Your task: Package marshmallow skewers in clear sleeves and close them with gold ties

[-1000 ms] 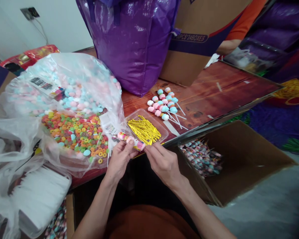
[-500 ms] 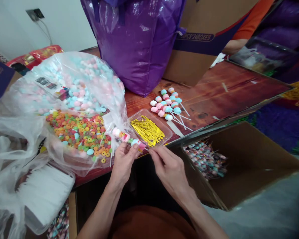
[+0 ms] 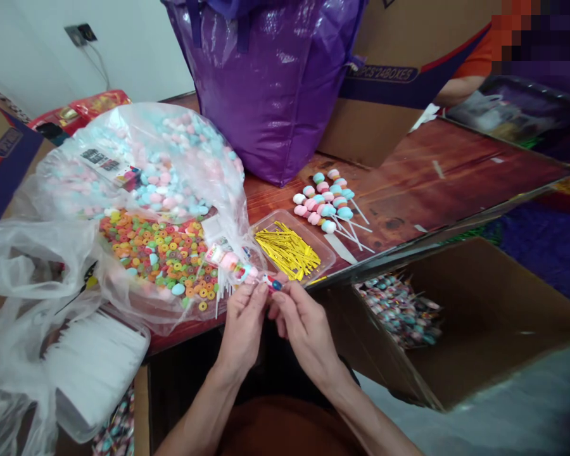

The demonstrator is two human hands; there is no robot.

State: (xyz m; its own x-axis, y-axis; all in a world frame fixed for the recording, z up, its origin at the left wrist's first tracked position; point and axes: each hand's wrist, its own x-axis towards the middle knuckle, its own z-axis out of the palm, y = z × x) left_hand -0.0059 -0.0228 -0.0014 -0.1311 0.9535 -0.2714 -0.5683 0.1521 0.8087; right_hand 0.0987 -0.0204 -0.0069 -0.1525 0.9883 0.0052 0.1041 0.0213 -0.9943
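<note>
A candy skewer [image 3: 239,267] of pink, white and blue marshmallows and gummy rings, inside a clear printed wrapper, is held in front of the table edge. My left hand [image 3: 242,323] is closed on its lower end, thumb and fingers pinching. My right hand [image 3: 306,316] is closed close beside it, gripping the gathered red and blue end of the wrapper. Whether a tie is between the fingers is hidden. Just beyond my hands is a clear plastic tray [image 3: 330,256] of yellow twist ties [image 3: 287,250]. Several unwrapped candy skewers [image 3: 325,202] lie behind it.
On the left, a clear bag [image 3: 123,126] holds marshmallows and gummy rings [image 3: 156,253]. A tub of white sticks [image 3: 95,367] stands nearer. Below right is an open carton [image 3: 494,342] with wrapped skewers [image 3: 401,310]. A purple bag [image 3: 270,95] stands behind; another person's arm [image 3: 460,88] shows far right.
My right hand has come in against my left, and the wrapper end is now gathered between them. The skewer has shifted slightly. The whole view has moved a little.
</note>
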